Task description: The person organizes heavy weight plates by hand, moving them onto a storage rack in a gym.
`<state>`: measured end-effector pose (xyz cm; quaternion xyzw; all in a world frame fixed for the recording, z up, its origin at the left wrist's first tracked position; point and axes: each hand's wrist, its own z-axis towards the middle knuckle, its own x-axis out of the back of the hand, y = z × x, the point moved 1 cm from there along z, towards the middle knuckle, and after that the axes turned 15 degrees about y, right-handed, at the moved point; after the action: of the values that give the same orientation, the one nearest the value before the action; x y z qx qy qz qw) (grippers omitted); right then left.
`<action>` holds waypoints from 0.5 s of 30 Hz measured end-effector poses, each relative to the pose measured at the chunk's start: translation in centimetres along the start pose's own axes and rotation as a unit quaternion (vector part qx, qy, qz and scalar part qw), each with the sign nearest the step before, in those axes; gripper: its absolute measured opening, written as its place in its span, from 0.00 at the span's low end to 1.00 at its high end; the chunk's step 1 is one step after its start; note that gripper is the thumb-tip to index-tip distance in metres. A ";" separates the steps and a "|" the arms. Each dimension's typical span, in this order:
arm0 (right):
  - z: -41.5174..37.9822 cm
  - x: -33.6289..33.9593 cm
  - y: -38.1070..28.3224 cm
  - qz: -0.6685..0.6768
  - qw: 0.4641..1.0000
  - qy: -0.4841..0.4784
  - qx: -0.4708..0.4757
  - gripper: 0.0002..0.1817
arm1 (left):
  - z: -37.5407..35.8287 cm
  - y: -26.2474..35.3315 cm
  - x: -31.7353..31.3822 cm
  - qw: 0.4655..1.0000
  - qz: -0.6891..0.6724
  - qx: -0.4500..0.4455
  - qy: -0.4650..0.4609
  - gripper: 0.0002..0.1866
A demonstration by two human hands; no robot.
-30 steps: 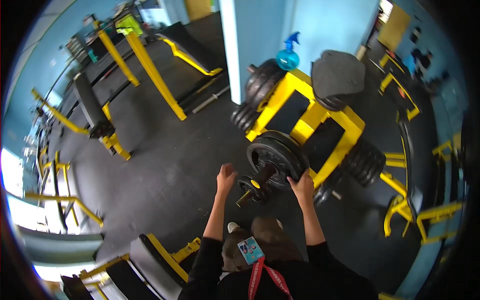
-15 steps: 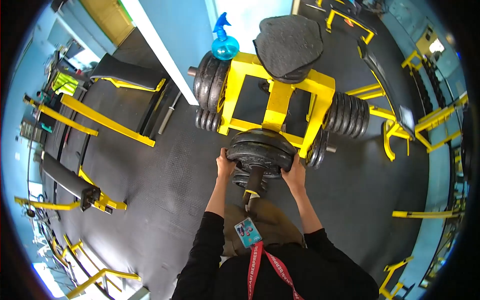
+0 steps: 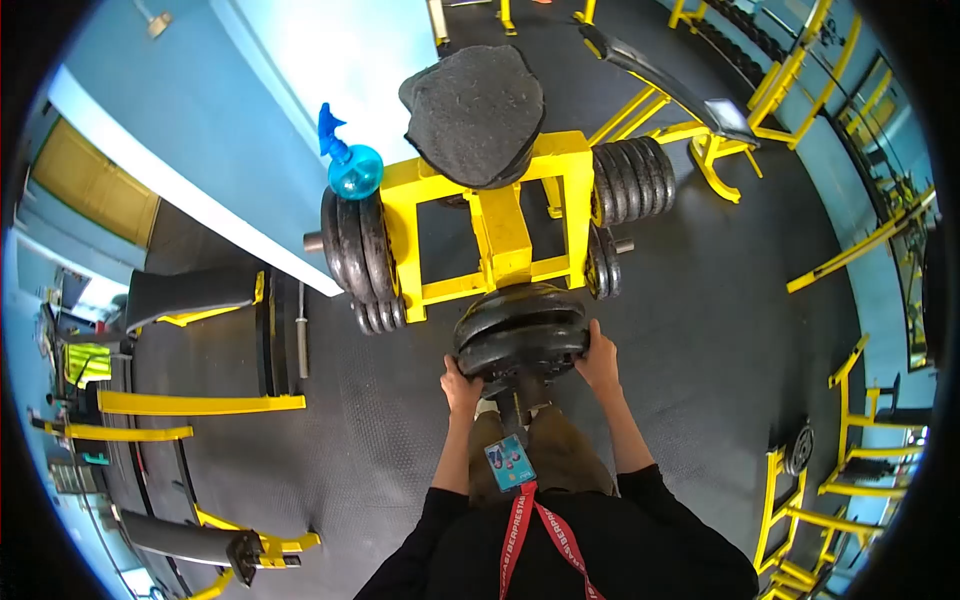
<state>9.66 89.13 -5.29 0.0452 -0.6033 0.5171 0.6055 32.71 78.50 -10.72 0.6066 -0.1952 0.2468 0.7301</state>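
Note:
Black weight plates (image 3: 522, 352) sit on a peg (image 3: 531, 388) that points toward me, low on the near side of a yellow rack (image 3: 505, 245). My left hand (image 3: 462, 388) grips the lower left rim of the nearest plate, its thumb on the edge. On the opposite side, my right hand (image 3: 598, 362) is closed round the right rim of that plate. Fingers behind the rim are partly hidden. Other plates are stacked on the rack's left (image 3: 352, 250) and right pegs (image 3: 632, 180).
A blue spray bottle (image 3: 356, 172) stands at the rack's left corner, beside a dark grey pad (image 3: 475, 115) on top. Benches with yellow frames (image 3: 200, 403) are at left, another bench (image 3: 665, 85) behind right. A lanyard badge (image 3: 511, 463) hangs before me.
My view has turned to the right, so the rack appears further left and more upright. Both hands keep hold of the plate, which appears slightly lower in view.

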 end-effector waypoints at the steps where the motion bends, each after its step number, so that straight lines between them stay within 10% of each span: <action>1: -0.4 -0.1 0.3 0.007 1.000 -0.016 -0.024 0.32 | -0.1 0.1 0.4 1.000 0.011 -0.014 -0.011 0.28; 15: 2.9 0.3 1.0 0.107 0.989 -0.075 0.067 0.25 | 1.3 -1.5 1.1 0.978 -0.123 0.054 -0.159 0.30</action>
<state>6.91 87.73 -4.86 0.0593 -0.6125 0.6134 0.4950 34.52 77.16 -10.98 0.6960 -0.2196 0.0656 0.6805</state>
